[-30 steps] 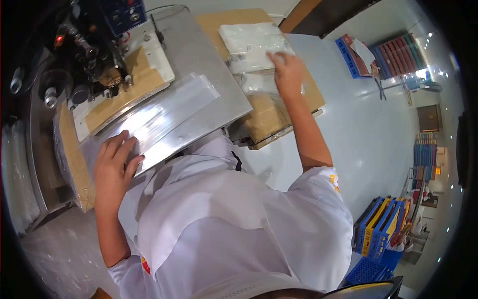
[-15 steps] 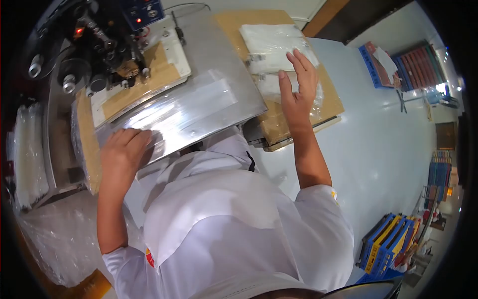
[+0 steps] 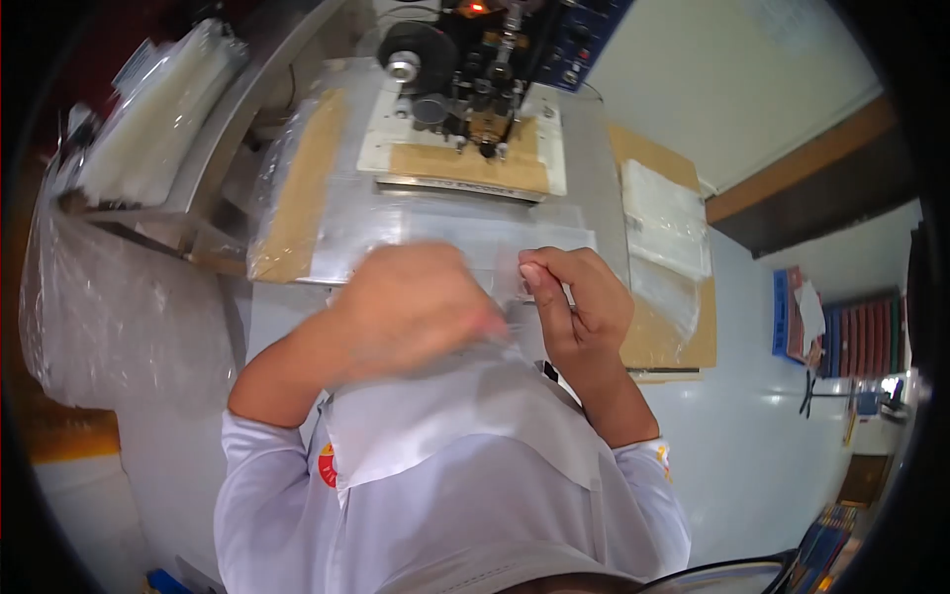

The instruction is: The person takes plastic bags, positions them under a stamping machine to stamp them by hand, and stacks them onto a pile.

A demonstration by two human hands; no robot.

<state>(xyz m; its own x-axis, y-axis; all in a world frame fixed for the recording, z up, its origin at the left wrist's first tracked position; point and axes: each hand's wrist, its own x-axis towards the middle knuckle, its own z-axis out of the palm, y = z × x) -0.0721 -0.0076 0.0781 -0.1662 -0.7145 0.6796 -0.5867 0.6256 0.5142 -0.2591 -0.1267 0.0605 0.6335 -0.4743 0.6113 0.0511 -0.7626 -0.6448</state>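
My right hand [image 3: 584, 302] is pinched at the thumb and forefinger near the front edge of the metal table [image 3: 346, 223]; whatever it grips is too small or clear to make out. Left of it, my left hand [image 3: 421, 297] is smeared by motion and its fingers cannot be read. Beyond both hands lie clear plastic sheets [image 3: 564, 238]. Behind these stands a black machine [image 3: 485, 89] on a white base with brown tape. A stack of clear bags [image 3: 668, 218] rests on brown cardboard [image 3: 701, 342] to the right.
A pile of clear plastic bags [image 3: 163, 119] lies on a metal shelf at the left, with a large plastic sheet [image 3: 119, 297] hanging below. Blue and red racks [image 3: 861, 337] stand on the floor at the far right.
The view has turned left. My right hand has left the bag stack and come over the metal table, close to my left hand. Its thumb and forefinger have closed together.
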